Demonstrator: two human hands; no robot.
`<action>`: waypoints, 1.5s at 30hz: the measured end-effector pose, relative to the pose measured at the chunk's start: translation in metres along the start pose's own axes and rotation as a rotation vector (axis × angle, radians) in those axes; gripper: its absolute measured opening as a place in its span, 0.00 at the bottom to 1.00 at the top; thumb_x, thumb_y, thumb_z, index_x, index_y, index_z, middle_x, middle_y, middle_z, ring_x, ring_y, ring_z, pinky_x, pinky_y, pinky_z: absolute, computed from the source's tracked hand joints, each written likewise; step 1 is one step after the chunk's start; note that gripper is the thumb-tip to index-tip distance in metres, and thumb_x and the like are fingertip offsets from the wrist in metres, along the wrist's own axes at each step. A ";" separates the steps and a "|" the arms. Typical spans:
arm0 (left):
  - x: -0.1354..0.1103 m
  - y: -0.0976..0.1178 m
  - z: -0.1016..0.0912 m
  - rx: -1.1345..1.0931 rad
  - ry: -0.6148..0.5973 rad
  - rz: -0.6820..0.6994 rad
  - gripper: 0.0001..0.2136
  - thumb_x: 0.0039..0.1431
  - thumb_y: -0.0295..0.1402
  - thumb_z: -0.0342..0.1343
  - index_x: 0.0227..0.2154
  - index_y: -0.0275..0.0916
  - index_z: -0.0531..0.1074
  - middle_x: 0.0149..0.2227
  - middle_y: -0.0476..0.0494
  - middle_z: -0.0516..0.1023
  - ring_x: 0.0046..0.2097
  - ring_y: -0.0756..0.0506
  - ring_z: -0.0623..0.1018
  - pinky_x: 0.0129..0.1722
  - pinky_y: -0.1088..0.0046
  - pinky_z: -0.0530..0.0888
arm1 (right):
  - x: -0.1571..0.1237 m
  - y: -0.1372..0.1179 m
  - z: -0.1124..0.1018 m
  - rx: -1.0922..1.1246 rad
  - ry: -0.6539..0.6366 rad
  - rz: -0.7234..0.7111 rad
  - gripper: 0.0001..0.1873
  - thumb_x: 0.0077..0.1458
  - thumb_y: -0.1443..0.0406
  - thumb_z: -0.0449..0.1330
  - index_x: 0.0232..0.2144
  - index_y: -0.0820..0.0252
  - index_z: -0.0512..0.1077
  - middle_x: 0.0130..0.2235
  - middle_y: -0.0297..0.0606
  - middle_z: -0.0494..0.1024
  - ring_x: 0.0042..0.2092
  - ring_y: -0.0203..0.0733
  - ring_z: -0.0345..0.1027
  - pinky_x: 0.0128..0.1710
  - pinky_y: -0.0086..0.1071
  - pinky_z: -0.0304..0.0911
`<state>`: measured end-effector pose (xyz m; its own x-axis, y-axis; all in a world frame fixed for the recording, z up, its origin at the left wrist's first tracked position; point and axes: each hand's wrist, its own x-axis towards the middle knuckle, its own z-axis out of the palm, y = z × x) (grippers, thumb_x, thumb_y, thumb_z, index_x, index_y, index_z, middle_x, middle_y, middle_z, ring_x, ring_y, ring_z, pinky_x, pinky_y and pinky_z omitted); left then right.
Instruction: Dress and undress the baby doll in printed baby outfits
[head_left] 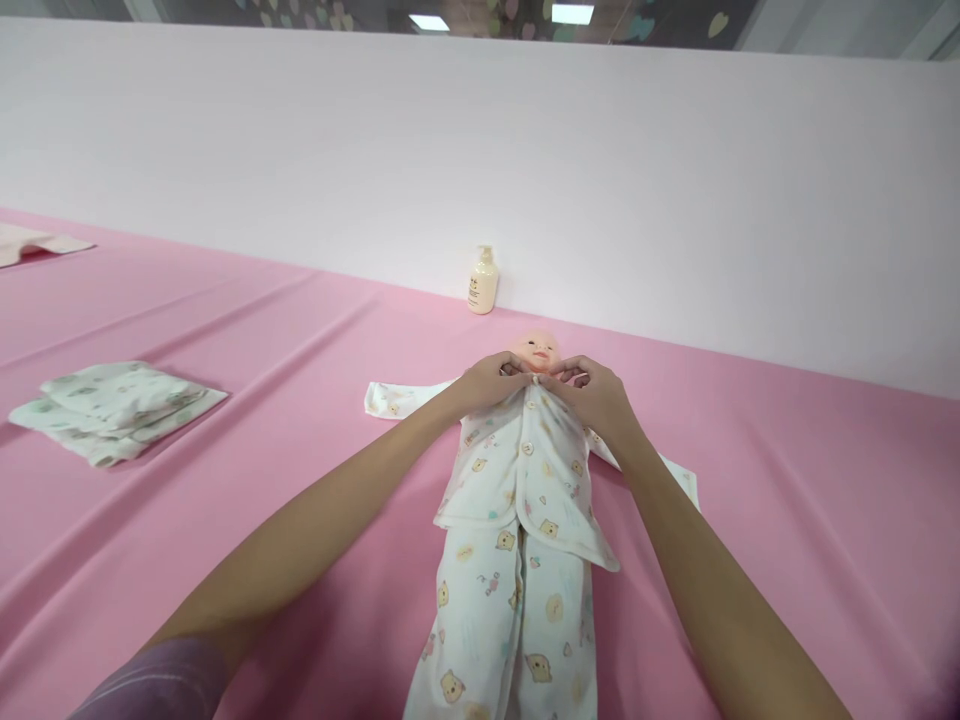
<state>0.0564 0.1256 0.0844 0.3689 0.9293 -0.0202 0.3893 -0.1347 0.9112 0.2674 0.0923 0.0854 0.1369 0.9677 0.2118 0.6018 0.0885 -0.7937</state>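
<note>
A baby doll (537,347) lies on its back in a white bear-print baby shirt (486,470) and matching pants (480,630). Just below the doll's chin, my left hand (496,380) pinches the left edge of the shirt's collar. My right hand (589,390) pinches the collar's other edge, close to the left fingertips. The shirt's front edges meet along the middle, where a round button (527,449) shows on the chest. Both sleeves stretch out sideways, the right one partly behind my forearm. The pants' lower ends run out of view.
Behind the doll's head a cream pump bottle (483,281) stands against the white wall (480,150). Folded printed cloth (124,410) lies at the left on the pink sheet (300,330). Pale pink fabric (34,243) sits at the far left edge.
</note>
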 end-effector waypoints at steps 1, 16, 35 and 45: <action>0.000 0.000 -0.002 0.018 -0.010 0.022 0.15 0.65 0.47 0.64 0.46 0.43 0.78 0.42 0.47 0.81 0.38 0.46 0.77 0.37 0.70 0.70 | -0.002 -0.003 -0.001 -0.022 -0.029 -0.011 0.17 0.55 0.50 0.72 0.41 0.54 0.84 0.42 0.39 0.84 0.40 0.44 0.73 0.42 0.38 0.67; -0.007 0.009 -0.014 0.054 -0.108 0.077 0.10 0.70 0.41 0.57 0.46 0.43 0.76 0.48 0.44 0.80 0.48 0.43 0.78 0.46 0.69 0.73 | -0.002 -0.006 -0.007 -0.032 -0.198 0.043 0.19 0.59 0.48 0.70 0.44 0.54 0.84 0.44 0.41 0.86 0.45 0.47 0.77 0.45 0.39 0.71; -0.005 0.005 -0.014 0.042 -0.088 0.128 0.10 0.68 0.42 0.59 0.44 0.43 0.75 0.43 0.45 0.79 0.44 0.43 0.77 0.42 0.67 0.73 | -0.008 -0.013 -0.001 0.149 -0.200 0.081 0.16 0.57 0.52 0.73 0.43 0.54 0.87 0.47 0.42 0.87 0.48 0.50 0.78 0.49 0.42 0.71; 0.001 -0.001 -0.010 0.021 -0.073 0.130 0.11 0.67 0.44 0.60 0.41 0.41 0.75 0.43 0.45 0.80 0.44 0.44 0.77 0.42 0.68 0.73 | -0.003 -0.003 0.001 0.191 -0.224 0.098 0.19 0.53 0.51 0.75 0.44 0.51 0.87 0.43 0.39 0.85 0.43 0.46 0.75 0.47 0.40 0.71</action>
<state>0.0474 0.1300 0.0875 0.4777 0.8760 0.0666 0.3514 -0.2599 0.8994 0.2645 0.0894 0.0869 -0.0024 0.9999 0.0153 0.4322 0.0148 -0.9016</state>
